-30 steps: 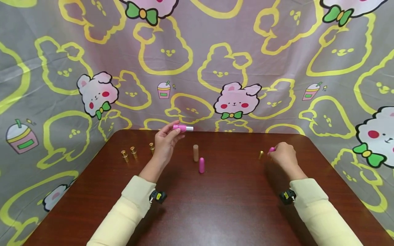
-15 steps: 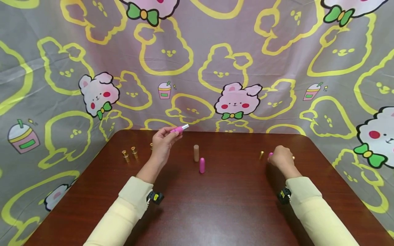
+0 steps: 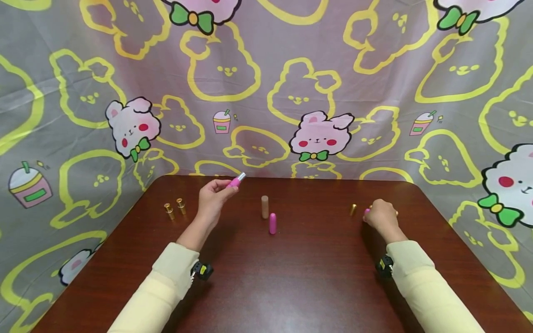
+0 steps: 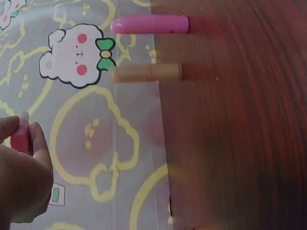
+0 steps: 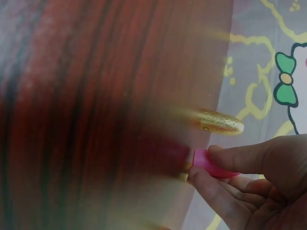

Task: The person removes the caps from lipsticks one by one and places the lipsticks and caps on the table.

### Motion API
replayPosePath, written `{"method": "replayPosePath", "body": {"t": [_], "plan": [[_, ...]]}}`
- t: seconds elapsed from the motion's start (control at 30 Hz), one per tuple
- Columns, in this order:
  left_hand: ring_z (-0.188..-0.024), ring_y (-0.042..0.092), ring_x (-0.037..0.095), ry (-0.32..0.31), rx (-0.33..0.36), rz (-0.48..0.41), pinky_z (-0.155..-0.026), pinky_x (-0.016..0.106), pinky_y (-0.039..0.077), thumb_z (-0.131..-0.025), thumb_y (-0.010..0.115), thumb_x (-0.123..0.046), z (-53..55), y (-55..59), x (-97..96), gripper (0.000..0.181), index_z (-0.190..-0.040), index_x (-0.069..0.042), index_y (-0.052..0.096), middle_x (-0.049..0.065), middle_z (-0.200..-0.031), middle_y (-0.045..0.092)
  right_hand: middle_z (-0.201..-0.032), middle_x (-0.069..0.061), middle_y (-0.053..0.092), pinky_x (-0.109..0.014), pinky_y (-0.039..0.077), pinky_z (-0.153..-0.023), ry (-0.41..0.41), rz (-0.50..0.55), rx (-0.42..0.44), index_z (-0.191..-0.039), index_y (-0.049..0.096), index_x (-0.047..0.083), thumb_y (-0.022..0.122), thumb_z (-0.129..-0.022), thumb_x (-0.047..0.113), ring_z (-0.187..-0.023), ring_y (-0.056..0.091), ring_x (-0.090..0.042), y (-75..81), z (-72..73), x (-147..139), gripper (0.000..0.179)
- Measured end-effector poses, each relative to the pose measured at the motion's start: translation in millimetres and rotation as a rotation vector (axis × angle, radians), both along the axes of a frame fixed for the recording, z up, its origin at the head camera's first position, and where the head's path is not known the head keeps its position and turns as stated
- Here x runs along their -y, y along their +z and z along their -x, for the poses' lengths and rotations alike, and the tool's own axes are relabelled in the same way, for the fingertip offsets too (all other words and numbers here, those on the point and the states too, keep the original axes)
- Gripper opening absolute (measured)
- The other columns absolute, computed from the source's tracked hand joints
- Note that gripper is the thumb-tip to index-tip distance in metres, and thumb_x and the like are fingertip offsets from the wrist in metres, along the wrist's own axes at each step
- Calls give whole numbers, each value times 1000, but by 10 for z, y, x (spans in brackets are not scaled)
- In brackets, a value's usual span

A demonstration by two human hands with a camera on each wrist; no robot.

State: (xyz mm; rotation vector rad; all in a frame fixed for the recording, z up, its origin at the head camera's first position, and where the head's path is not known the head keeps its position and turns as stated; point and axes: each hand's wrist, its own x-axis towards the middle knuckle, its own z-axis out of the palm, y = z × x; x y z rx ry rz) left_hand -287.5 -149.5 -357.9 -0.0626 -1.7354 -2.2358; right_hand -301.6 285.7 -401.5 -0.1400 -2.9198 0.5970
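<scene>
My left hand [image 3: 210, 203] is raised above the table's far left part. Its thumb and fingers pinch a pink lipstick tube [image 3: 236, 181] with a silver collar, tilted with the silver end up and to the right. At the far right my right hand [image 3: 382, 215] is low over the table, pinching a pink lipstick cap [image 5: 206, 163] between thumb and fingers. The cap's flat end faces the tabletop, close over it. A gold lipstick cap [image 5: 220, 122] stands beside that hand. Parts of other gold pieces show around the right hand, mostly hidden by it.
Mid-table stand a brown tube [image 3: 264, 207] and, slightly nearer, a pink bullet-shaped tube [image 3: 272, 224]. Two gold lipstick tubes [image 3: 181, 206] stand at the far left. A printed curtain [image 3: 258, 92] hangs behind the dark wooden table [image 3: 291, 286].
My left hand has moved left and down, tipping the lipstick tube from level to slanted upward; it now covers a gold tube seen before. My right hand has shifted slightly lower with the pink cap.
</scene>
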Motion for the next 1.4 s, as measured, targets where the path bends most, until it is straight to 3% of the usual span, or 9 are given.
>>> {"method": "replayPosePath", "body": {"t": [0.17,0.3,0.47,0.7,0.97,1.1,1.17,1.3,1.4], "plan": [[-82,61,7,29,18,111,-73,19,50,-82,70,9,61,-47,126,41,-122,8,59,-4,-87,68,-64,-17,56,-53,43,-64,3,10,-1,-57,51,5,61,-79,8,-66,55,-38,-43,10,-2,25],[-85,59,4,81,25,196,-73,15,48,-85,69,7,88,-64,239,49,-133,3,56,8,-105,69,-66,-18,57,-55,42,-66,4,10,2,-58,51,4,62,-79,8,-67,55,-39,-55,20,-4,24],[-86,53,5,142,55,267,-69,13,45,-89,66,3,98,-75,384,44,-132,0,58,21,-120,60,-66,-19,57,-56,43,-69,0,6,13,-58,51,4,62,-80,8,-67,55,-39,-48,18,-8,24],[-87,54,7,237,69,297,-73,14,46,-89,66,2,110,-121,593,39,-127,2,61,15,-111,62,-63,-16,56,-58,40,-72,1,21,15,-59,51,3,63,-81,7,-66,54,-38,-61,4,1,25],[-81,55,6,368,92,398,-68,15,44,-86,72,-3,113,-195,746,33,-118,2,67,14,-101,67,-66,-18,58,-60,40,-73,2,15,-3,-59,51,3,63,-79,7,-68,55,-41,-80,14,0,23],[-85,56,14,425,149,497,-70,21,43,-83,76,-8,113,-245,813,33,-114,0,70,15,-101,68,-68,-20,59,-60,40,-73,4,18,-14,-59,52,3,62,-79,6,-68,56,-42,-85,12,-1,22],[-89,58,20,444,160,589,-74,28,42,-82,77,-10,116,-266,846,32,-112,-1,70,17,-101,69,-69,-21,60,-59,41,-71,3,14,-16,-60,53,3,62,-79,7,-69,57,-43,-86,10,-1,21],[-95,59,35,447,115,768,-85,46,38,-79,78,-9,127,-305,901,28,-103,1,70,20,-98,70,-73,-25,61,-55,43,-67,-1,3,-2,-62,55,2,62,-79,8,-70,58,-43,-82,10,-14,20],[-96,58,42,441,82,851,-90,55,34,-77,79,-7,136,-326,928,26,-98,3,67,23,-97,70,-75,-25,61,-55,44,-67,-1,-1,8,-63,56,1,63,-79,8,-70,57,-42,-82,14,-26,19]]}}
